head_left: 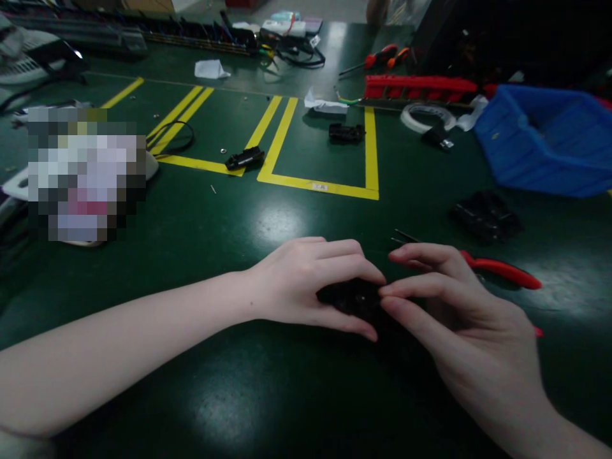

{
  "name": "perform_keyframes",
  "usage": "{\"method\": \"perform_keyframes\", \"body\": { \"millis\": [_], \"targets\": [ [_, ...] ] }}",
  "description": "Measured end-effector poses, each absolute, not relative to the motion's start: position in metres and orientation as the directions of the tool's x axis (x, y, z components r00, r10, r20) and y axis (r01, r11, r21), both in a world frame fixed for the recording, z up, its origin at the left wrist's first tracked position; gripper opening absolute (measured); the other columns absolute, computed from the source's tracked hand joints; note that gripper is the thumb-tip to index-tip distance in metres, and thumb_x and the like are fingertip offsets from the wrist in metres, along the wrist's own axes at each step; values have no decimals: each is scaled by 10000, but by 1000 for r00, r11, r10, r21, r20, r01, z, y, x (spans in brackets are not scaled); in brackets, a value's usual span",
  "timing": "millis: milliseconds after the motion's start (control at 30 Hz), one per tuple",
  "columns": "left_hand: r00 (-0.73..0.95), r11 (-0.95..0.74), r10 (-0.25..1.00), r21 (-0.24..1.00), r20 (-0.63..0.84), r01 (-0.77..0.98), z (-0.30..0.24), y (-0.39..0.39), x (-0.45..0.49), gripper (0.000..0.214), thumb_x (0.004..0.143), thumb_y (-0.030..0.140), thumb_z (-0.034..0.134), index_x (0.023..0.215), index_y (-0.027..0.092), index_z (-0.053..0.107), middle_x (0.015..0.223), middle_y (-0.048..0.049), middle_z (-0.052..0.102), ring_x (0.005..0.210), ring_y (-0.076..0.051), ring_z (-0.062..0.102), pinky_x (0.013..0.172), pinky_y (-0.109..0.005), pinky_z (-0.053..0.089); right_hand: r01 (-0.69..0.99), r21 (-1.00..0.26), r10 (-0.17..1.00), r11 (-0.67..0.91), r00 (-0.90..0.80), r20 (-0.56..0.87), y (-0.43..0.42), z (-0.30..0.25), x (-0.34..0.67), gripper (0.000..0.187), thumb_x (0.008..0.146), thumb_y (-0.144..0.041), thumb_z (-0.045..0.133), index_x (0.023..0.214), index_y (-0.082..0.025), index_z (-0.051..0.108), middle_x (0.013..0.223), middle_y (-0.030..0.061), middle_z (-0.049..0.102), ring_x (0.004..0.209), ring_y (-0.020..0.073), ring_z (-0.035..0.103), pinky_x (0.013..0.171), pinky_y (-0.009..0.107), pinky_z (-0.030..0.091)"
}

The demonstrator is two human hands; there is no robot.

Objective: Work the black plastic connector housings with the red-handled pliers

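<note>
A small black plastic part (pixel 352 297) lies within the grip of my left hand (pixel 306 280), whose fingers curl over its far side while the thumb runs along its near side. My right hand (pixel 473 325) pinches thumb and forefinger together at the right end of this part. What sits between those fingertips is too small or hidden to name. Partly behind my right hand are pliers with red handles (pixel 507 270). Two thin metal tips (pixel 405 236) stick out past its fingers, and the tool they belong to is mostly covered.
Similar black parts (pixel 245 158) (pixel 347 132) rest by the yellow tape markings. At right stand a blue bin (pixel 545 140) and a dark clump of parts (pixel 488 215). Farther back are a screwdriver (pixel 370 61), a red rack (pixel 421 87) and a tape roll (pixel 427 117). A blurred-out item (pixel 90 185) sits left.
</note>
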State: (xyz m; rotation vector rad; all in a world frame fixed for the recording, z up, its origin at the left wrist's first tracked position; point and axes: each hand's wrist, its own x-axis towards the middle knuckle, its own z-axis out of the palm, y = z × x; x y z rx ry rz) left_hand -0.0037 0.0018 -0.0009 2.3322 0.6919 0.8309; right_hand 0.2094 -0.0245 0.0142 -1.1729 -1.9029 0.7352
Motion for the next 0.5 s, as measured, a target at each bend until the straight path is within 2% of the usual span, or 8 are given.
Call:
{"method": "perform_keyframes", "body": {
  "millis": [167,500],
  "targets": [
    [704,-688,609,685,366,239,-1,3,-3,464,855,563,648,1096,166,642,949,-71,667,846,-168,648,732,-261,501,396,-869,942,298,-267,202,-26,16,205,82,801,-383,729,747,-322,739,1034,9,673,1015,207,642,851,356,556],
    [708,-671,618,698,341,250,1,3,-2,447,851,552,662,1070,163,648,895,-64,668,812,-166,640,704,-255,484,374,-888,946,267,-277,168,-26,15,203,87,780,-400,750,729,-329,748,1018,8,675,1000,204,646,832,342,562]
  ]
}}
